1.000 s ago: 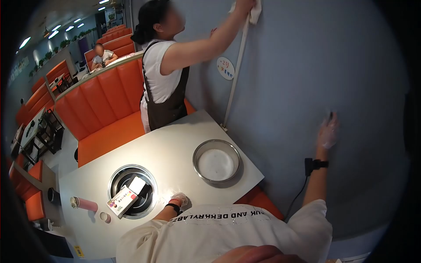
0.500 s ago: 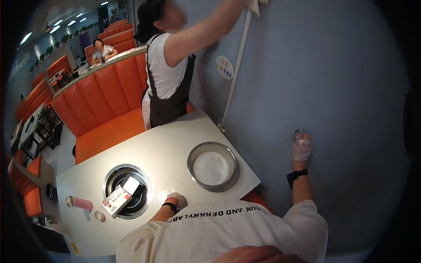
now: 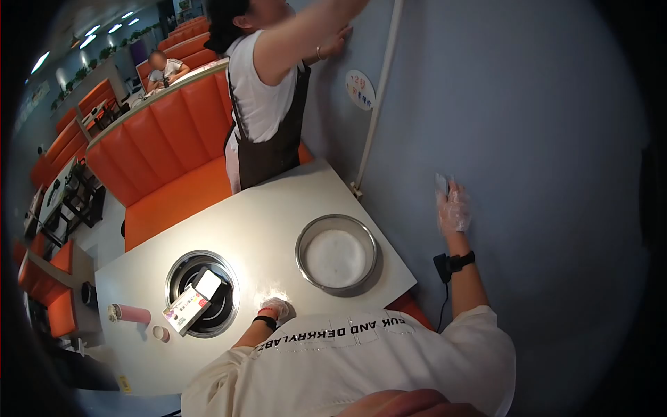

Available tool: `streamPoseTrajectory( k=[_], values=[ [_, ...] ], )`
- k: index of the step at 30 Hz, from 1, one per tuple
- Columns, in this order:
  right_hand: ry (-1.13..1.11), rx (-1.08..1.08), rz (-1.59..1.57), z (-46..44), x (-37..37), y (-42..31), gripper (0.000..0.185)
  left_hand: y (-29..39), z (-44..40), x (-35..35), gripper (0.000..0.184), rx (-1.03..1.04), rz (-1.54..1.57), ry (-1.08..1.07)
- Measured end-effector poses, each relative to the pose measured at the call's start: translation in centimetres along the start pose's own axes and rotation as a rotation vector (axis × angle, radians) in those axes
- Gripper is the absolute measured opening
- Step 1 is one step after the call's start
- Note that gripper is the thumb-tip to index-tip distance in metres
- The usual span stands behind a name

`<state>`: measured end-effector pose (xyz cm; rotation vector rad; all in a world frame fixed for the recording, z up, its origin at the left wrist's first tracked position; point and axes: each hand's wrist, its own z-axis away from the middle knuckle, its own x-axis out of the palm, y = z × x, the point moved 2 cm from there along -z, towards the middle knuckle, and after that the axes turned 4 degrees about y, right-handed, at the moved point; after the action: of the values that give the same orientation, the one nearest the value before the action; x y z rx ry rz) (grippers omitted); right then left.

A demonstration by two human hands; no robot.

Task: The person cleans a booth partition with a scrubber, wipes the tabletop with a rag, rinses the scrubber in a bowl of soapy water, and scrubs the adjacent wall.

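Note:
My left hand (image 3: 276, 308), in a clear plastic glove with a dark band at the wrist, rests on the white table (image 3: 257, 229) near its front edge. Its fingers seem to lie flat on the top, with nothing visible in them. Raised against the grey-blue wall (image 3: 542, 174), my right hand (image 3: 455, 210) wears a similar glove and a black wristband. A small greyish, shiny patch shows by its bent fingers; I cannot make out what it is. Between the hands stands a round metal basin (image 3: 376, 267) with white, foamy-looking contents.
A box (image 3: 186, 313) lies across a round metal-rimmed recess (image 3: 236, 299). A pink cylinder (image 3: 132, 313) and a small cup (image 3: 160, 333) are left of it. Another person in an apron (image 3: 274, 156) reaches up the wall beside an orange bench (image 3: 177, 212). A pale pipe (image 3: 379, 104) runs up the wall.
My right hand has moved up and to the left along the wall. My left hand stays on the table. The other person's second hand now shows against the wall.

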<state>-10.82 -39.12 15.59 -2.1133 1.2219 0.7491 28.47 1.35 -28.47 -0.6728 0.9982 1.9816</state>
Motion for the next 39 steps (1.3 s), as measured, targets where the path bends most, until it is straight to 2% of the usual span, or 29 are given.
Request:
streamPoseTrajectory(
  k=[3,6,7,10,13,15,17,18,19,22,23,24,25,26,28,29,32,34,36,38,39],
  values=[
    [0.043,-0.196,0.191,-2.0,-0.7,0.6,0.037,0.5,0.6,-0.2,0.023,-0.124,-0.070,-0.048],
    [0.298,-0.181,0.149,-7.2,-9.2,-1.0,0.039,1.4,0.7,-1.0,0.023,-0.152,-0.085,-0.065],
    [0.386,-0.163,0.236,-9.4,-11.8,-0.8,0.043,1.7,0.6,-1.3,0.023,-0.158,-0.091,-0.072],
    [0.829,-0.223,0.411,-14.9,-18.7,0.9,0.036,2.7,-0.1,-2.2,0.024,-0.160,-0.111,-0.101],
    [0.749,-0.320,0.836,-14.0,-16.8,1.3,0.025,3.3,-0.7,-3.0,0.024,-0.159,-0.130,-0.122],
    [0.687,-0.417,1.140,-10.6,-10.0,3.0,0.018,3.1,-1.1,-3.2,0.024,-0.156,-0.143,-0.134],
    [0.506,-0.561,1.206,-5.0,-1.5,5.3,0.015,3.1,-1.4,-3.5,0.024,-0.151,-0.157,-0.144],
    [0.406,-0.628,1.189,-2.6,0.9,6.0,0.014,3.1,-1.5,-3.7,0.024,-0.147,-0.164,-0.150],
    [-0.148,-0.656,0.562,-0.3,1.0,5.3,0.016,3.0,-1.7,-3.9,0.024,-0.142,-0.177,-0.158],
    [-0.192,-0.568,0.462,1.1,-2.6,6.1,0.023,3.2,-2.6,-4.9,0.025,-0.116,-0.223,-0.184],
    [0.066,-0.595,1.058,0.6,-3.8,7.7,0.020,3.2,-2.7,-5.0,0.025,-0.111,-0.227,-0.190],
    [0.265,-0.509,1.285,-0.5,-6.2,9.3,0.021,3.3,-2.9,-5.0,0.025,-0.104,-0.237,-0.195],
    [0.413,-0.404,1.332,-2.3,-10.6,10.1,0.022,3.4,-3.0,-5.1,0.025,-0.099,-0.241,-0.200],
    [0.516,-0.311,1.326,-3.9,-15.7,10.6,0.024,3.4,-3.1,-5.1,0.025,-0.096,-0.248,-0.203],
    [0.664,-0.107,1.096,-5.6,-23.7,10.1,0.028,3.4,-3.4,-4.9,0.026,-0.085,-0.262,-0.208],
    [0.790,0.100,0.690,-5.6,-26.6,8.3,0.029,3.5,-3.4,-4.8,0.026,-0.082,-0.267,-0.210],
    [0.798,-0.252,0.704,-3.0,-22.9,12.9,0.027,3.6,-3.4,-4.6,0.027,-0.067,-0.286,-0.211],
    [0.532,-0.201,0.614,0.9,-17.9,12.8,0.033,3.7,-3.4,-4.6,0.027,-0.059,-0.296,-0.204],
    [0.242,-0.213,0.485,5.7,-12.2,13.9,0.028,3.7,-3.4,-4.7,0.028,-0.051,-0.310,-0.199],
    [-0.026,-0.094,0.435,9.5,-8.6,14.2,0.026,3.4,-3.5,-4.7,0.028,-0.042,-0.323,-0.187],
    [-0.025,-0.097,0.433,9.6,-8.8,13.9,0.022,3.0,-3.6,-4.6,0.028,-0.034,-0.334,-0.183]
  ],
)
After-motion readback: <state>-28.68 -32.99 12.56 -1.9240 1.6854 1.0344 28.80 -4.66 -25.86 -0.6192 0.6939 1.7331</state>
